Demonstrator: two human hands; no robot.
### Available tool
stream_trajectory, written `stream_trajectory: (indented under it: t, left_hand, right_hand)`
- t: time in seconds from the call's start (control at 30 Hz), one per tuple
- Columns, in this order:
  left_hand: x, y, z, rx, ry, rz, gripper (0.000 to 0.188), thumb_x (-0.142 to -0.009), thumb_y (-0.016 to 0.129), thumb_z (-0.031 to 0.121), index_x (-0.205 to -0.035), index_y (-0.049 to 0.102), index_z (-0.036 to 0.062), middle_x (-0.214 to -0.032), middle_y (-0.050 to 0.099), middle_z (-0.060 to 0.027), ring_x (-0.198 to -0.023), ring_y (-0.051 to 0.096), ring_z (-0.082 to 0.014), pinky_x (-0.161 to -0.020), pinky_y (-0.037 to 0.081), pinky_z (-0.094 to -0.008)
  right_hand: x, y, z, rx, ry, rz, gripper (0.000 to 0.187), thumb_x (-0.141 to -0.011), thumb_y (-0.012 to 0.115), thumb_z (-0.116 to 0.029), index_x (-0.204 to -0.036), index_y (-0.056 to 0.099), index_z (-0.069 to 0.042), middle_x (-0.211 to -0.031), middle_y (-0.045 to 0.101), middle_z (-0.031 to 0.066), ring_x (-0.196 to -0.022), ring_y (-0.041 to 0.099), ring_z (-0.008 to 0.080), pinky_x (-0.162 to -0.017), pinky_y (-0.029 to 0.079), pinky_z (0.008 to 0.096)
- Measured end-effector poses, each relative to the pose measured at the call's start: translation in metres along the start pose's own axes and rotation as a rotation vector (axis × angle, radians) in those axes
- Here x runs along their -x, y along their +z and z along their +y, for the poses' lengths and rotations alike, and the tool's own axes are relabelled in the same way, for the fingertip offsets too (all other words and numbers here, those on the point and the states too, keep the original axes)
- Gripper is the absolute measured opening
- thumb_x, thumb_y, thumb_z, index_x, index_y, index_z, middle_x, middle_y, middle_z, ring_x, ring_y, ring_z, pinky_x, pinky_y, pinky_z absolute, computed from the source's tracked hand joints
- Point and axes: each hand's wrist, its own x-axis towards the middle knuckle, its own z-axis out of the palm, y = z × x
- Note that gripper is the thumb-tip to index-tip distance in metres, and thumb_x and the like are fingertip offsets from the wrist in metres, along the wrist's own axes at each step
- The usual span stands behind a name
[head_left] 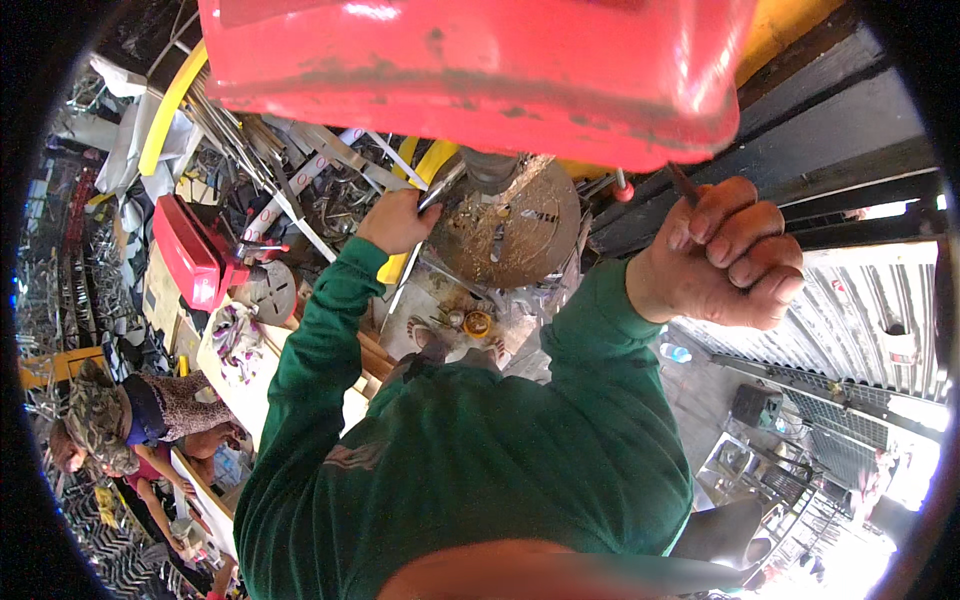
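In front of me stands a drill press with a big red head [480, 70]. Below its chuck [490, 172] is a round metal worktable [500, 240] strewn with metal shavings. At the table's left edge, my left hand [398, 220] is closed on a narrow metal bar [443, 183] that reaches in toward the chuck. My right hand [722, 255] is raised to the right of the machine, its fingers curled round a dark feed lever [684, 184]. Another lever with a red knob [623, 188] sticks out nearby. The drill tip is hidden by the chuck and head.
A second red drill press [188, 250] stands to the left beside a wooden bench [240, 370]. Metal strips and scrap [270, 160] crowd the upper left. At lower left, people [150, 420] work. Dark beams [800, 130] run along the right. A bottle [676, 352] lies on the floor.
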Motion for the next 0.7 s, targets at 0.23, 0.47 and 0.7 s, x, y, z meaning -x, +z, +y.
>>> stream_trajectory:
  t: [0.23, 0.47, 0.7]
  left_hand:
    - [0.006, 0.011, 0.003, 0.152, -0.035, -0.013, 0.032, -0.084, 0.059, 0.027, -0.095, 0.064, -0.0024, -0.085, 0.065, -0.0276, -0.084, 0.063, -0.0445, -0.075, 0.05, -0.0506]
    - [0.005, 0.014, -0.003, 0.031, -0.038, 0.001, 0.03, -0.083, 0.059, 0.024, -0.1, 0.063, -0.0009, -0.091, 0.064, -0.0284, -0.087, 0.063, -0.0445, -0.076, 0.05, -0.0503]
    - [0.005, 0.014, 0.001, 0.068, 0.045, 0.076, 0.035, -0.084, 0.062, 0.03, -0.086, 0.064, -0.0051, -0.077, 0.064, -0.0268, -0.075, 0.064, -0.044, -0.07, 0.051, -0.0501]
  right_hand:
    - [0.006, -0.004, -0.001, -0.039, 0.042, -0.125, 0.038, -0.096, 0.045, -0.026, -0.062, 0.04, -0.01, -0.057, 0.04, 0.0063, -0.049, 0.039, 0.0209, -0.04, 0.037, 0.0309]
    - [0.043, -0.013, 0.0, 0.026, -0.025, -0.094, 0.038, -0.091, 0.058, -0.028, -0.062, 0.04, -0.012, -0.057, 0.04, 0.002, -0.05, 0.041, 0.0204, -0.044, 0.038, 0.0323]
    - [0.054, -0.034, 0.001, -0.028, -0.029, -0.161, 0.027, -0.085, 0.063, -0.025, -0.068, 0.048, -0.009, -0.061, 0.048, 0.0045, -0.052, 0.047, 0.0216, -0.045, 0.041, 0.0339]
